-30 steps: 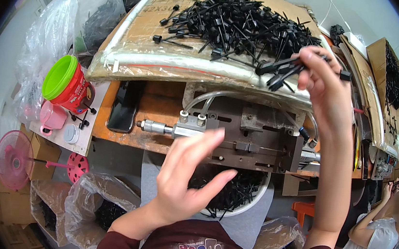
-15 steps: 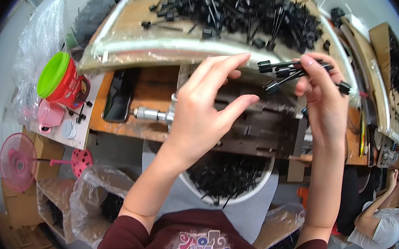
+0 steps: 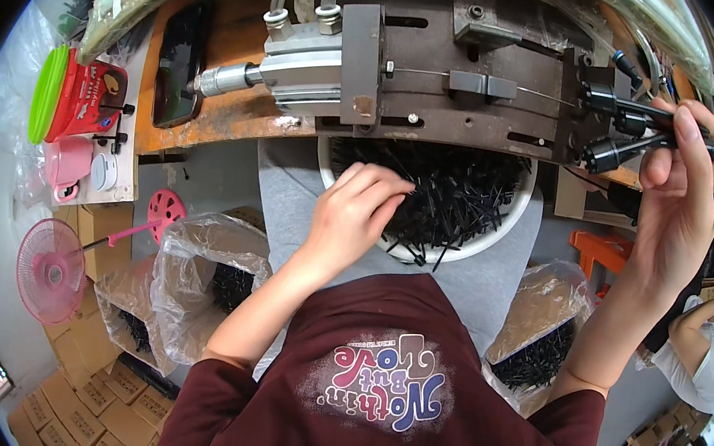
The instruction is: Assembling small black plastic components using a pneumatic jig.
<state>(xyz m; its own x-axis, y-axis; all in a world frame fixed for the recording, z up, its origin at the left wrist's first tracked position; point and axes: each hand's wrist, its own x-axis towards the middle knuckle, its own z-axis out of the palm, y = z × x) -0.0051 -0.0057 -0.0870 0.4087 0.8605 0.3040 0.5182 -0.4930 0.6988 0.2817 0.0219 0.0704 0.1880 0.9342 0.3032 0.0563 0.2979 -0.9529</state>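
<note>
Several black plastic rods with thick ribbed heads (image 3: 630,121) are bunched in my right hand (image 3: 683,183), their heads pointing left toward the end of a metal clamping fixture (image 3: 481,114). Thumb and fingers wrap around the rods. Lower down, my left hand (image 3: 348,222) is closed, its fingertips pinched together over the left part of a round white tub (image 3: 518,214). Small black plastic pieces (image 3: 455,198) fill that tub, which rests at my lap. Whether the left fingertips hold one of the pieces cannot be made out.
A metal cylinder with clear hoses (image 3: 308,70) is mounted on the wooden bench (image 3: 249,135), beside a dark phone (image 3: 180,65). Left stand a red bucket (image 3: 91,99), a pink cup (image 3: 67,162) and a pink fan (image 3: 52,269). Plastic-lined boxes (image 3: 204,268) flank me; another person (image 3: 699,363) sits right.
My view has tilted down, bringing the fixture and tub into fuller sight. My left hand has dropped from above the bench to the tub and closed. My right hand still grips the rods.
</note>
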